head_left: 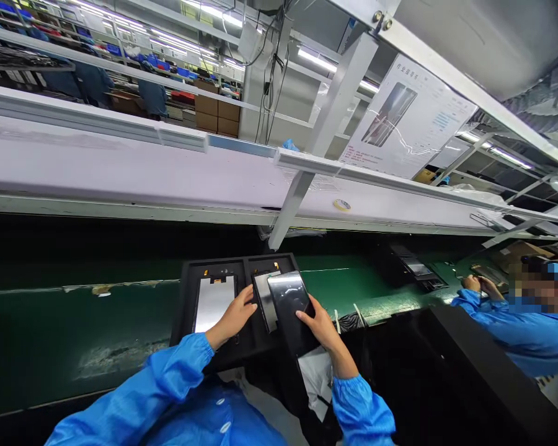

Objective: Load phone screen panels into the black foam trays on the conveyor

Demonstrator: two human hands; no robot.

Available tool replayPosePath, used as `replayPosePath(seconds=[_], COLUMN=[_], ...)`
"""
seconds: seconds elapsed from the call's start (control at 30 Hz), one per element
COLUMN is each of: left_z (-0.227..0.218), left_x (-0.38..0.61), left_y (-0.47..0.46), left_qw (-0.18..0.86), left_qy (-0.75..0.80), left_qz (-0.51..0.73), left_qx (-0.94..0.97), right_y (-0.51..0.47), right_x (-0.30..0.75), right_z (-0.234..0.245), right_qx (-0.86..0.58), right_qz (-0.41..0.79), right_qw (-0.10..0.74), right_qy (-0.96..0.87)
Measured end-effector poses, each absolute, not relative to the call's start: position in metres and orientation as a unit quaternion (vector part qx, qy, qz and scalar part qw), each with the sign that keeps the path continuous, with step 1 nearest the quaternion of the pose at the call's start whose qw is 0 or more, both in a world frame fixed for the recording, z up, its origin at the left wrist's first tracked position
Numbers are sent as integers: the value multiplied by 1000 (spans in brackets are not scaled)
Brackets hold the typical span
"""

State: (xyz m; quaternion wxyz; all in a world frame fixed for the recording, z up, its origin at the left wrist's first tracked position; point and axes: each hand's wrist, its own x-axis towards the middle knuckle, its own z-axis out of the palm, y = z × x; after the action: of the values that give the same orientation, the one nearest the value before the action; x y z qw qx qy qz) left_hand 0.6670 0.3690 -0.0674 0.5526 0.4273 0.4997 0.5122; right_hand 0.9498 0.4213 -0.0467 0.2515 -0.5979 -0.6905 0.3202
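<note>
Low in the middle of the frame: two blue sleeves (177, 384), both reaching up. Right hand (320, 325) closed around the lower edge of a shiny black glass panel (289, 297), thumb on top, fingers hidden below. Panel tilted, raised a little over the right pocket of a black foam tray (188, 291), just above and left of that hand. Left hand (235, 316) open, fingers spread, resting on the tray's middle wall, tips touching a thin grey flat panel (266, 300) partly under the glass one. Another silver flat panel (214, 302) lying in the left pocket, just left of the left hand.

Could go wrong, as a guess: glass held by one edge only, so easy to slip, drop and scratch the grey piece below.

Further up: long green belt (74, 328) across the frame. Far right: another person's hands (478, 286) at a different dark tray (418, 269). Upper right: white instruction sheet (407, 118) on a frame.
</note>
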Motion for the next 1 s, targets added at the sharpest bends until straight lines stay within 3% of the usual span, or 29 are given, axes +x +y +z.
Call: replayPosePath(seconds=[0.1,0.3,0.7,1.0], left_z=[-80,-59,-64,-60], left_x=[686,694,703,706], left_y=[388,400,416,419], left_qw=[624,642,635,640], left_qy=[489,471,524,521], left_qz=[523,521,494,508], left_qx=[313,308,279,246], right_y=[452,471,457,468], right_x=[927,901,903,910], right_z=[-52,-64,-78,-88], right_qx=[-630,-648,-647,-610], right_qz=[291,191,148,135], right_qw=[198,80,64,134], right_qy=[-693,-733,-745,-769])
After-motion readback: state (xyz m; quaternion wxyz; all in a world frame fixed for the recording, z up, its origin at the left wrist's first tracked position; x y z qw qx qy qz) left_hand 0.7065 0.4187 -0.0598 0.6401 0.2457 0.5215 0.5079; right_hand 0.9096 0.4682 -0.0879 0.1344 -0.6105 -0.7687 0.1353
